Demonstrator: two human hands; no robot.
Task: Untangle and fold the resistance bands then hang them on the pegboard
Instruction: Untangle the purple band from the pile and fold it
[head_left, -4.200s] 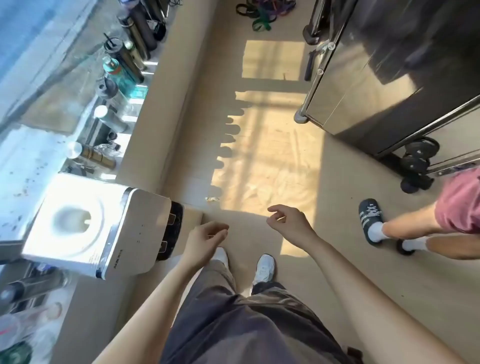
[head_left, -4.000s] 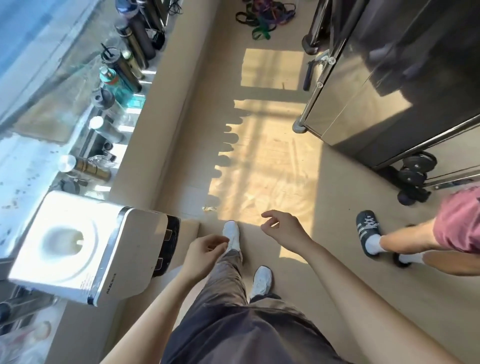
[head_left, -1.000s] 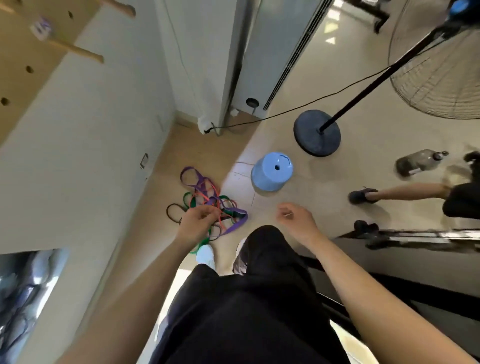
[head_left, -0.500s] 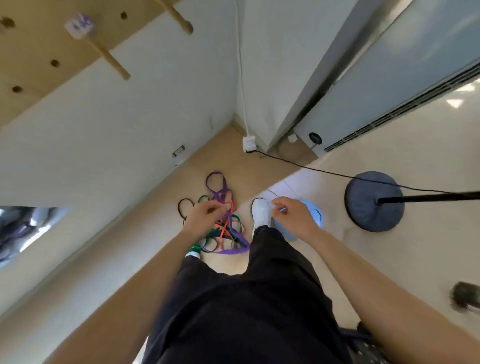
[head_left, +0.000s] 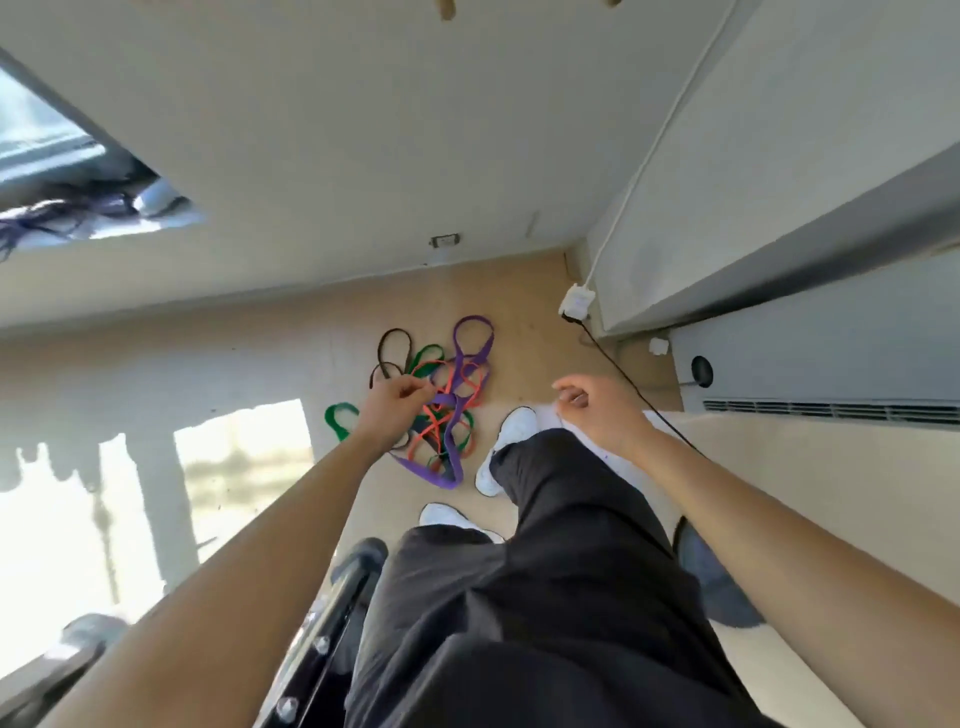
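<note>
1. A tangle of resistance bands (head_left: 451, 402) is seen lying flat on the tan floor (head_left: 524, 291), close to the wall (head_left: 363, 130), a bit towards 12 o'clock from the middle of the view. Purple, green, orange and black loops are all knotted through each other, pretty messy
2. A purple loop (head_left: 472, 338) is spread out at the pile's 12 o'clock, a black loop (head_left: 395, 348) at 11 o'clock and a green loop (head_left: 340, 418) at 9 o'clock
3. The left hand (head_left: 392, 402) is held out over the pile's 9 o'clock side and overlaps it in the view. Its fingers are loosely curled in with the thumb laid against them, and no band is seen lifted by it
4. The right hand (head_left: 597, 410) is held out at 3 o'clock of the pile, apart from it. Its fingers are loosely bent and nothing is held
5. One white shoe (head_left: 511, 447) is planted just beside the pile at 4 o'clock, and the other shoe (head_left: 449, 517) is set near its 6 o'clock
6. A white plug (head_left: 575, 304) is found at the pile's 1 o'clock, by the wall corner, with a black cable (head_left: 602, 348) trailing off towards 4 o'clock behind the right hand
7. The tip of a wooden peg (head_left: 448, 8) is cut off by the top edge at 12 o'clock
</note>
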